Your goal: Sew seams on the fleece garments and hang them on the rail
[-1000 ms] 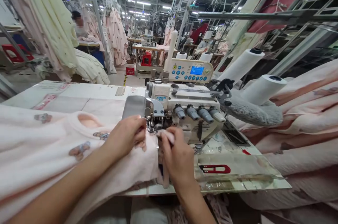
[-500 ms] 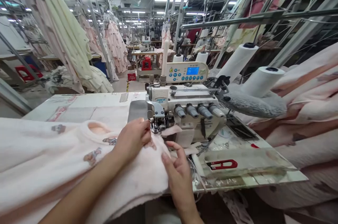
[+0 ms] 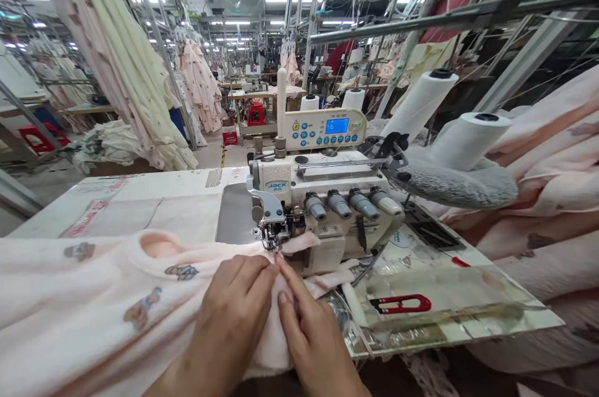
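Note:
A pale pink fleece garment (image 3: 112, 309) with bear prints spreads over the left of the table, its edge running under the presser foot of a white overlock sewing machine (image 3: 337, 175). Just in front of the foot, my left hand (image 3: 234, 309) is closed on the fabric, knuckles up, fingertips hidden. Close beside it, my right hand (image 3: 313, 322) pinches the garment's edge, index finger stretched toward the needle area and thumb on the cloth. A narrow pink fabric strip (image 3: 304, 242) sticks out to the right of the foot.
Red-handled thread snips (image 3: 402, 304) lie on the table's right side. White thread cones (image 3: 468, 141) stand behind the machine at right. Pink garments (image 3: 552, 197) hang along the right edge, and yellow fabric (image 3: 126, 60) hangs at left. A control panel (image 3: 327, 127) tops the machine.
My left hand has drawn back from the presser foot toward me. My right hand has moved up and left to the fabric at the foot. The camera view has shifted slightly.

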Demonstrator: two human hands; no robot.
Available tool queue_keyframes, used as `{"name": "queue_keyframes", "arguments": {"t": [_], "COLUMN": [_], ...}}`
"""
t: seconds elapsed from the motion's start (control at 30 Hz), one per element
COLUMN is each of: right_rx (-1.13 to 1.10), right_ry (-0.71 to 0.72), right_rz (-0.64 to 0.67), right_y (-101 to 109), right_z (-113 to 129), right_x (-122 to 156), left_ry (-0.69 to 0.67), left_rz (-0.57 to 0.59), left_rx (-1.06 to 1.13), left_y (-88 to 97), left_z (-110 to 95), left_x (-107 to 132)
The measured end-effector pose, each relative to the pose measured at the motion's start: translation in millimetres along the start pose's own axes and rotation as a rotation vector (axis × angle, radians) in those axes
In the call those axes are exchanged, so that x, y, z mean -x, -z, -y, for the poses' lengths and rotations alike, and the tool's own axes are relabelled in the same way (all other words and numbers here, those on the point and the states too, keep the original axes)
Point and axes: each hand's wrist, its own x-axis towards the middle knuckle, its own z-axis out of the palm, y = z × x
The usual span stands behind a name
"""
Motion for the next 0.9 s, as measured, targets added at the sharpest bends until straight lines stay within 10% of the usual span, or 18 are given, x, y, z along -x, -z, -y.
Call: {"name": "queue_keyframes", "arguments": {"t": [0.43, 0.9], "right_rx": [-0.58, -0.55], "right_ry": [-0.324, -0.218], "right_rz": [-0.126, -0.128], "right_y": [-21, -15], "right_z": [-7, -3], "right_x": [9, 5], "left_ry": [0.098, 0.009], "left_rz": [0.254, 0.264], "left_rx": [-0.051, -0.147], "left_y": [-5.4, -2.3], "left_z": [-6, 0], "left_x": [2, 0]}}
